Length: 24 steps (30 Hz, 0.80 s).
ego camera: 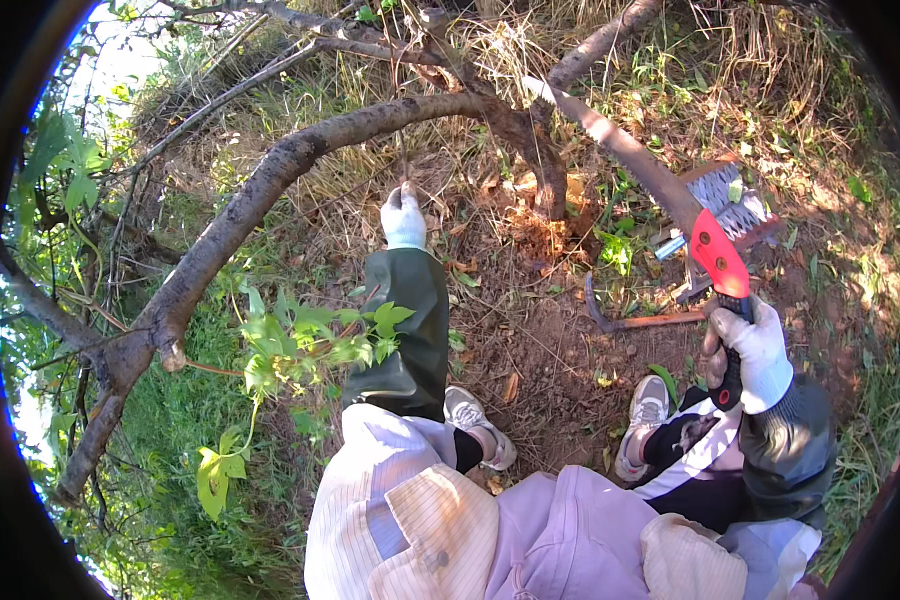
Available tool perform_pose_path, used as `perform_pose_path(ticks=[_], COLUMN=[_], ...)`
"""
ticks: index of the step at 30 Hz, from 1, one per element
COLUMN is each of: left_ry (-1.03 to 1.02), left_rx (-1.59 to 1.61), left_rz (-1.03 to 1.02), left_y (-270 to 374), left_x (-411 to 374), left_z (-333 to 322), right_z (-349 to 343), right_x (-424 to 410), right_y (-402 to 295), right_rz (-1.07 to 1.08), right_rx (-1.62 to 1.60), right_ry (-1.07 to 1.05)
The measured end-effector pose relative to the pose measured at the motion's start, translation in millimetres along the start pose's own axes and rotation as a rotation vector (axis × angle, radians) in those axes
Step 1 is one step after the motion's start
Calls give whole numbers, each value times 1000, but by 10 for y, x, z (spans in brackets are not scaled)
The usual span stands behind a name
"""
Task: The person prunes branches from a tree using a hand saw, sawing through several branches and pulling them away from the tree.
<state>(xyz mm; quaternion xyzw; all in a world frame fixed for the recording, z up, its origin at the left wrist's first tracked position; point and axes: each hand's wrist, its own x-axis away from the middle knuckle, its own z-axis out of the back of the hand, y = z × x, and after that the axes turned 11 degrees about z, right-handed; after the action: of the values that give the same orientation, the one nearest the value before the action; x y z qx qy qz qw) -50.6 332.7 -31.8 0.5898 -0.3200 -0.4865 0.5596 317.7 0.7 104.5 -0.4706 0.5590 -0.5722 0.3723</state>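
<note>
My right hand (pixel 757 352), in a white work glove with soiled fingers, grips the black end of a pruning saw's handle (pixel 720 255). The saw's curved blade (pixel 630 150) points up and to the left, its tip near the tree's low fork. My left hand (pixel 403 217), also gloved, reaches forward below the arching branch (pixel 270 172). Its fingertips pinch a thin twig (pixel 401 142) that runs upward past the branch. Orange-brown crumbs like sawdust (pixel 544 232) lie around the base of the tree trunk (pixel 549 180).
A sickle-like tool with a wooden handle (pixel 664 319) lies on the soil. Behind it is a folding stool with a webbed seat (pixel 720 199). A leafy vine (pixel 300 345) hangs by my left sleeve. Side branches (pixel 112 360) fill the left; dry grass (pixel 330 180) stands behind.
</note>
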Motion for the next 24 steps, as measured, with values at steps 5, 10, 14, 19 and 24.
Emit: perform_pose_path(ticks=[5,10,14,19,24], left_ry=[12,-83,-144,-497,-236], left_rx=[64,-674,-729,-1352,-1123], left_rz=[155,9,-217,-482,-199], left_y=[477,-1272,-569,189,173], left_x=[364,2338,2011,1122,-30], left_z=[-105,185,110,21,271], right_z=[96,263,272,351,380], right_x=[164,316,421,468,389], right_y=[-41,224,204,157,218], right_rz=[-13,91,57,51,127], right_rx=[-33,242,322,174,89], right_ry=[65,-24,-15,61,47])
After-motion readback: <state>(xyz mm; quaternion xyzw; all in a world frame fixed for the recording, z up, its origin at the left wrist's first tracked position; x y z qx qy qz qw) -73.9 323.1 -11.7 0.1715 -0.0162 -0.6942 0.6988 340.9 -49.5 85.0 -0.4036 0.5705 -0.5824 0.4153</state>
